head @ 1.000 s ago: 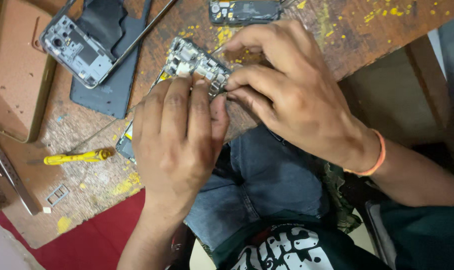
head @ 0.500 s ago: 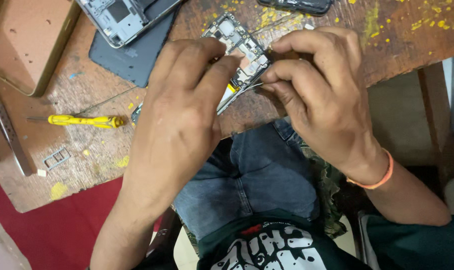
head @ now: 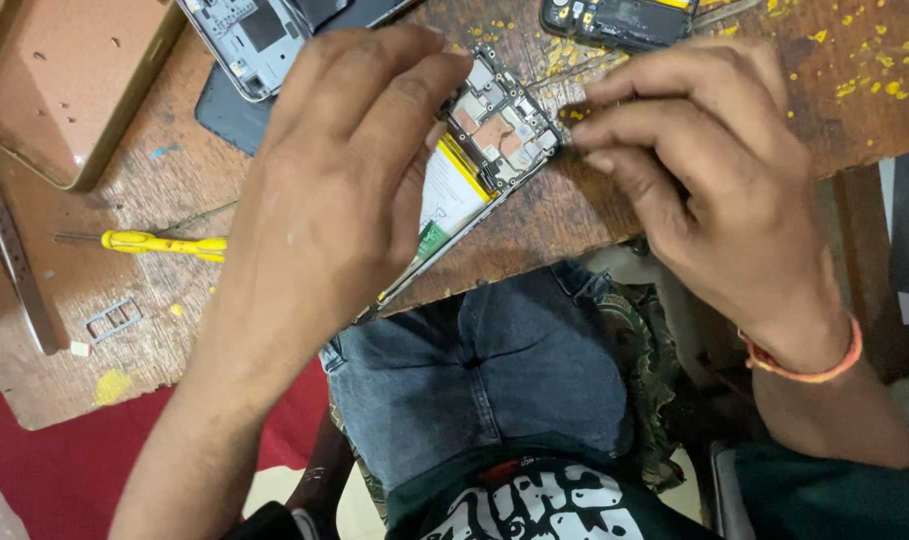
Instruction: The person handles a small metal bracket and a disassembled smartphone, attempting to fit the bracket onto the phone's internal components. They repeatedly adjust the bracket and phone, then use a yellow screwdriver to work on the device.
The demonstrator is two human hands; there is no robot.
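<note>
Both hands (head: 345,190) (head: 695,170) on opened phone (head: 485,150); brown tray (head: 65,80) beside.

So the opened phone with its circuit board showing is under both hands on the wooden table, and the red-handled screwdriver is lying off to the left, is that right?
Not quite. The head view shows the screwdriver has a yellow handle, not red. The rest stands: it lies off to the left on the wooden table, and the opened phone with its circuit board showing sits under the left hand and right hand.

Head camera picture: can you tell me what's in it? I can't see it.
A left hand holds an opened phone on a worn wooden table while the right hand pinches at its top corner. A yellow screwdriver and another phone frame lie nearby.
</note>
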